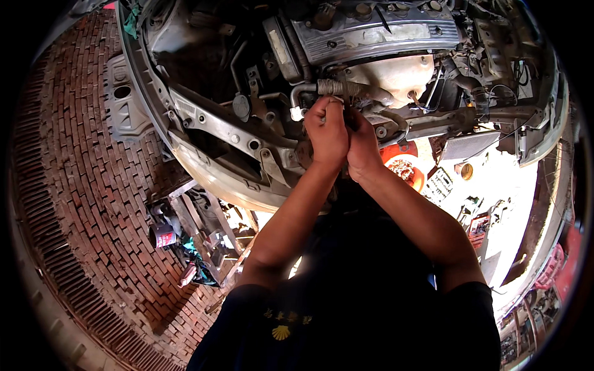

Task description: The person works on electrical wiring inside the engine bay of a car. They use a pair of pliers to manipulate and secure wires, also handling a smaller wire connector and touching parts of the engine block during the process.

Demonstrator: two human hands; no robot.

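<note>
Running L-R, ribbed hose is nr hands.

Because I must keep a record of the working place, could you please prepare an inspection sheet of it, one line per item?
Surface: open engine bay with a metal engine cover.
Things at the hands: ribbed pipe just beyond the fingers; contact unclear.
Clutter: orange basin of small pieces and a pale tool tray, right; a can, lower left.
Hands: left hand and right hand close together, fingers curled; anything held is hidden.
Cables: thin dark cable, bay's right side.
Surroundings: brick paving, left.
</note>
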